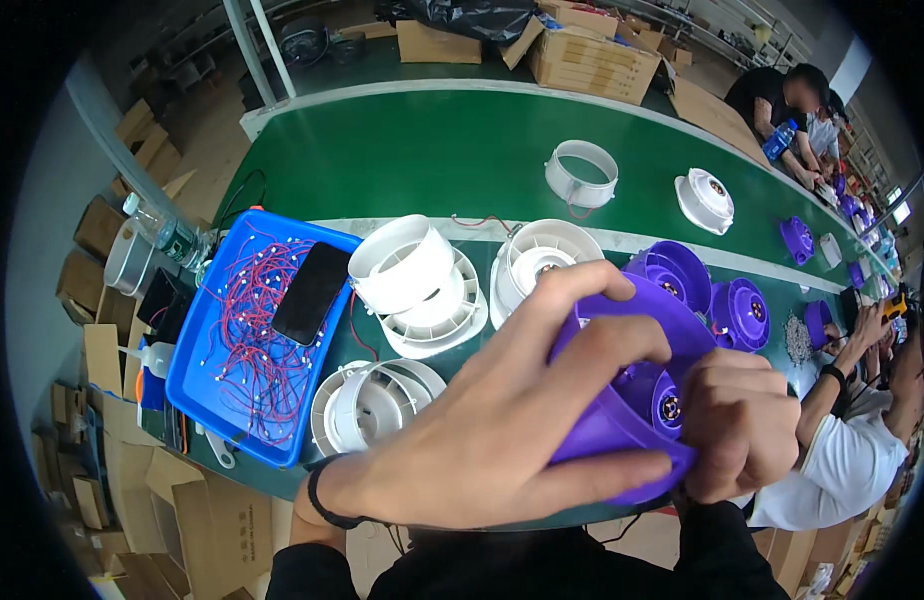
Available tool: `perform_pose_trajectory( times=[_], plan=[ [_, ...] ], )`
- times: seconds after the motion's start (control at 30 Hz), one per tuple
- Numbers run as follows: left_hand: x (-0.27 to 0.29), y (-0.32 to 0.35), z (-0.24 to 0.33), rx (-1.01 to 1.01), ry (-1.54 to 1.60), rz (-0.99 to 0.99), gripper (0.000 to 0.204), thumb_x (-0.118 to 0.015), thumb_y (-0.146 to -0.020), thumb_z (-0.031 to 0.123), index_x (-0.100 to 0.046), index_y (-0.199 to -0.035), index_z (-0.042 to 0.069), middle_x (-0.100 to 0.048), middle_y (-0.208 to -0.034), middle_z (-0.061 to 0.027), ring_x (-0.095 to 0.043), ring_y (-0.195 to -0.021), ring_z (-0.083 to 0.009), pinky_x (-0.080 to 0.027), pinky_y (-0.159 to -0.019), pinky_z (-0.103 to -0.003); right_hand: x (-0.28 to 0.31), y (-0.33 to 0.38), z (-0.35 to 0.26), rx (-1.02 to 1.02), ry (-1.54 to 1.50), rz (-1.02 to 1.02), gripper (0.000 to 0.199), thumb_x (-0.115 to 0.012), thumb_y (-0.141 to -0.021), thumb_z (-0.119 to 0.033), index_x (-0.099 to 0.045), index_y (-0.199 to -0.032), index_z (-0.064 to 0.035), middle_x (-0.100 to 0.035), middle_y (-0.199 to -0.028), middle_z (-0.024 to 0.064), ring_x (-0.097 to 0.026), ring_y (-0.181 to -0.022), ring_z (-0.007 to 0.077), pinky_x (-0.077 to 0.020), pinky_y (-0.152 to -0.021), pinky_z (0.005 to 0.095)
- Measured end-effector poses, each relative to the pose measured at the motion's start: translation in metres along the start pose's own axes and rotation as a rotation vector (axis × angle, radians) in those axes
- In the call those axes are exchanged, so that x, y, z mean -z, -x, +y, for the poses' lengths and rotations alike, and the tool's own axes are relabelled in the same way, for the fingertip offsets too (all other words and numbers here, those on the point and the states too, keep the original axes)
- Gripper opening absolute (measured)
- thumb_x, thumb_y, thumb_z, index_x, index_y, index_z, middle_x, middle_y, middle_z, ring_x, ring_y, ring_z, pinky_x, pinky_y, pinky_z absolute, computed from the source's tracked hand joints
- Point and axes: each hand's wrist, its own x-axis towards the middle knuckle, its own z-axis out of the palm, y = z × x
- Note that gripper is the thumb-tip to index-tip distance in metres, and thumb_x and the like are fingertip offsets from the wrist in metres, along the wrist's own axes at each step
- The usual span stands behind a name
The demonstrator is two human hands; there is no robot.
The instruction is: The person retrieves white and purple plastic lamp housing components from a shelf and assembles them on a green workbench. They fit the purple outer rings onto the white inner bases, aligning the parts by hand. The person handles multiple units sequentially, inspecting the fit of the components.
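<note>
A purple fan housing (682, 325) is held up close in front of me, tilted, with a round motor hub (669, 408) inside it. My left hand (512, 410) spans the housing, its fingers hooked over the far side and its thumb along the near edge. At the housing's right side my right hand (739, 425) is closed in a fist against the rim; its fingertips are hidden. Just beyond sit two more purple housings (747, 312). White fan housings (432, 335) and a white ring (402, 265) stand left of my left hand.
A blue tray (190, 375) at the left holds red wires and a black phone (312, 293). On the green table (402, 145) are another white ring (582, 175) and a white housing (704, 200). Co-workers (832, 470) are at the right. Cardboard boxes (594, 65) stand behind.
</note>
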Motion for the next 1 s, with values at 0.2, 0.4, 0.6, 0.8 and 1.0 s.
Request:
perform_pose_trajectory(
  times=[0.2,0.4,0.6,0.8,1.0],
  plan=[
    [0.0,-0.002,-0.006,0.049,0.038,0.038,0.046,-0.063,-0.091,0.029,-0.055,-0.121,-0.004,-0.054,-0.127,-0.0231,-0.052,-0.121,-0.0352,-0.037,-0.106,-0.042,0.0,-0.002,-0.003,-0.206,0.065,0.008,0.028,-0.065,-0.083,-0.005,-0.055,-0.06,0.0054,-0.047,-0.05,0.0098,-0.048,-0.039,0.0245,-0.0381,-0.042,0.0331],
    [0.024,0.003,-0.004,0.074,-0.09,-0.341,0.059,-0.08,-0.079,0.034,-0.06,-0.119,-0.005,-0.065,-0.106,-0.0209,-0.067,-0.096,-0.0357,-0.053,-0.082,-0.039,0.01,-0.004,-0.002,-0.285,-0.033,-0.183,0.024,-0.072,-0.081,-0.006,-0.059,-0.063,0.0027,-0.049,-0.05,0.0088,-0.049,-0.039,0.0255,-0.0364,-0.04,0.0353],
    [0.02,0.01,0.011,-0.026,-0.211,-0.597,0.035,-0.082,-0.077,0.032,-0.07,-0.092,0.003,-0.066,-0.076,-0.0082,-0.063,-0.058,-0.0216,-0.044,-0.046,-0.031,0.014,-0.007,-0.008,-0.306,0.004,-0.217,0.019,-0.074,-0.077,-0.003,-0.061,-0.064,0.0028,-0.053,-0.052,0.0101,-0.053,-0.044,0.0266,-0.0437,-0.046,0.0336],
    [0.065,-0.011,0.023,0.031,-0.636,-0.645,0.03,-0.075,-0.083,0.035,-0.065,-0.078,0.007,-0.059,-0.07,-0.0044,-0.058,-0.052,-0.0175,-0.041,-0.042,-0.032,0.038,-0.008,-0.014,-0.3,0.171,-0.26,0.024,-0.077,-0.072,-0.011,-0.069,-0.094,-0.006,-0.061,-0.109,0.0181,-0.065,-0.093,0.0326,-0.0561,-0.072,0.0369],
    [0.141,-0.099,-0.069,0.495,-0.731,-0.478,0.023,-0.056,-0.097,0.017,-0.061,-0.09,-0.005,-0.064,-0.073,-0.0123,-0.065,-0.061,-0.017,-0.05,-0.057,-0.033,0.065,0.009,-0.012,-0.23,0.444,-0.585,0.047,-0.076,-0.076,-0.023,-0.065,-0.121,-0.0143,-0.059,-0.123,0.0157,-0.061,-0.11,0.0323,-0.056,-0.08,0.0368]
  ],
)
